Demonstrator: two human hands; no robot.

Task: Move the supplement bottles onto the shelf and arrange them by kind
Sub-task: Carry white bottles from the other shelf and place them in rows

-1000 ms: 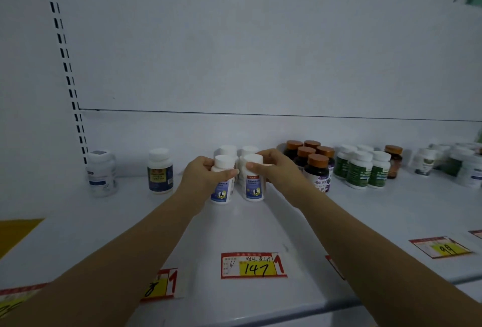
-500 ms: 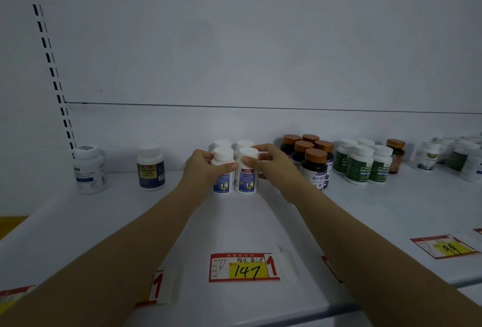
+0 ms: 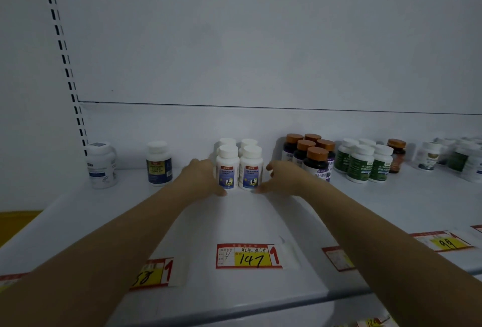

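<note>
Logging left hand [image 3: 202, 179] lying loose and flat against the outer side of the front-left bottle [image 3: 227, 170], thumb stretching low along its base, gripping nothing. Logging right hand [image 3: 285, 178] likewise unclenched, fingers spread and standing just off the front-right bottle [image 3: 251, 170], only the thumb tip nearing its foot; contact there too fine to call. Finding both bottles upright on the shelf [image 3: 234, 222] between the hands, touching side by side, labels facing out, closing up a block of four with the rear pair [image 3: 227, 142] directly behind. Reading the bracketing pose as squaring the group rather than lifting: pressing in from both sides, getting same-kind stock tight and apart from neighbours. Noting brown-capped bottles [image 3: 315, 162] clustering just beyond the right hand, green-labelled ones [image 3: 362, 163] farther out that way; a dark-labelled single [image 3: 159, 163] beyond the left hand, a plain white one [image 3: 101, 165] farther on. Placing the 147 price tag [image 3: 249, 256] nearer the body than the hands, roughly centred under the block, probably fixing where this kind belongs. Recording a smooth white shelf surface, a pale back panel [image 3: 260, 39], a slotted upright [image 3: 62, 44] rising past the left hand, dim lighting throughout.
</note>
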